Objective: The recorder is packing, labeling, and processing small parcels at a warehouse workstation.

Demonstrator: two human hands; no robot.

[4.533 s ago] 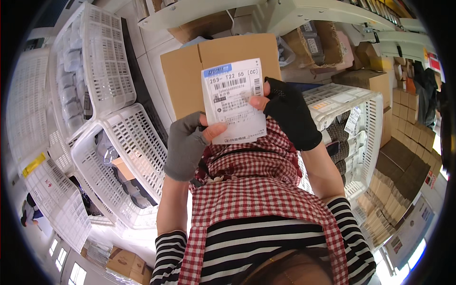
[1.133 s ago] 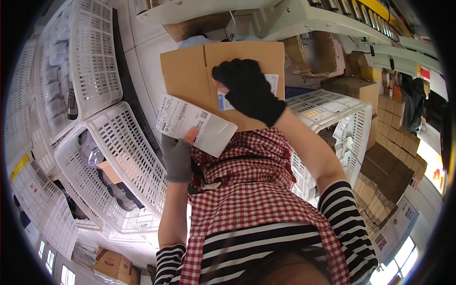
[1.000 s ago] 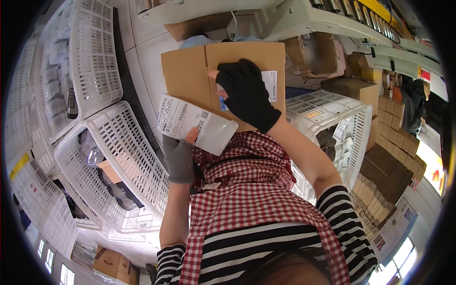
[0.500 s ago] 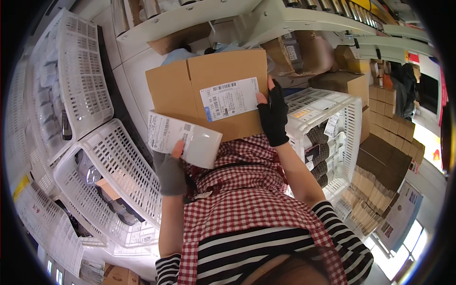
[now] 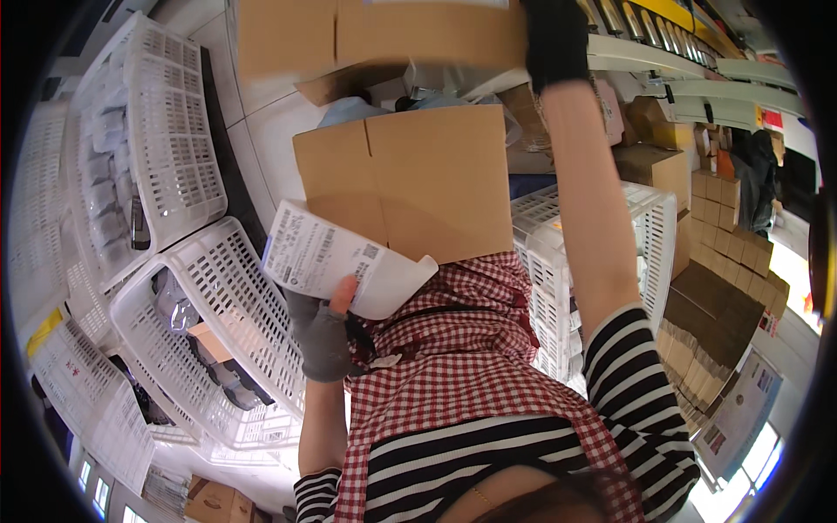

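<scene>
The left hand (image 5: 321,336), in a grey fingerless glove, has its fingers closed on the lower edge of a curled white paper label sheet (image 5: 342,260), thumb pressed on its face. The sheet lies against the lower left corner of a plain brown cardboard box (image 5: 418,179), which rests against the person's red checked apron (image 5: 462,349). The right hand (image 5: 556,39), in a black glove, reaches up and grips the right end of a second cardboard box (image 5: 375,33) at the top edge of the view; its fingers wrap the box edge. White plastic baskets (image 5: 218,305) crowd the left side, another basket (image 5: 558,261) stands to the right, and stacked cartons (image 5: 715,305) fill the far right, leaving little free room around the arms
</scene>
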